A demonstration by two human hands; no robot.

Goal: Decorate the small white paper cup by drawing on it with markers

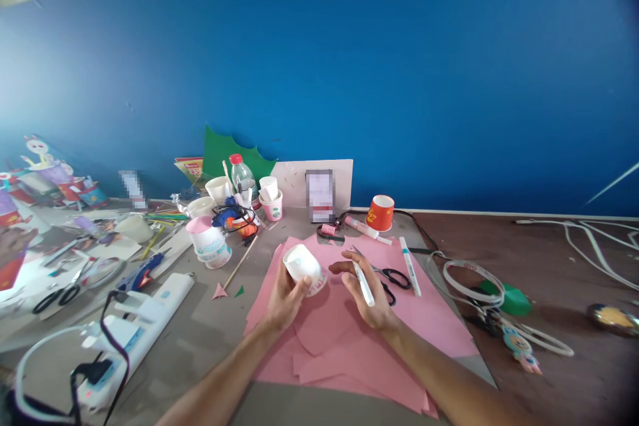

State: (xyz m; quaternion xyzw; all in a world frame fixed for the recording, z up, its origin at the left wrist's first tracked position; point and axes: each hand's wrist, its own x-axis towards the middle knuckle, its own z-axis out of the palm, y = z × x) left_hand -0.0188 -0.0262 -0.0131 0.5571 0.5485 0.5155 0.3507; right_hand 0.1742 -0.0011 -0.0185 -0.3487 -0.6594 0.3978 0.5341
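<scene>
My left hand (284, 296) grips a white paper cup (302, 267), tipped on its side with its base toward me, above pink paper sheets (349, 346). My right hand (367, 293) holds a white marker (363, 283) between its fingers, just right of the cup. Black-handled scissors (394, 277) and a second white marker with a teal cap (410, 265) lie on the pink paper just beyond my right hand.
A red paper cup (380, 212), a water bottle (243, 176), stacked white and pink cups (208, 242), a glue gun (142, 273), a power strip (144, 319) and another pair of scissors (54, 296) crowd the left and back. Rings and cables (474, 279) lie right. A blue wall stands behind.
</scene>
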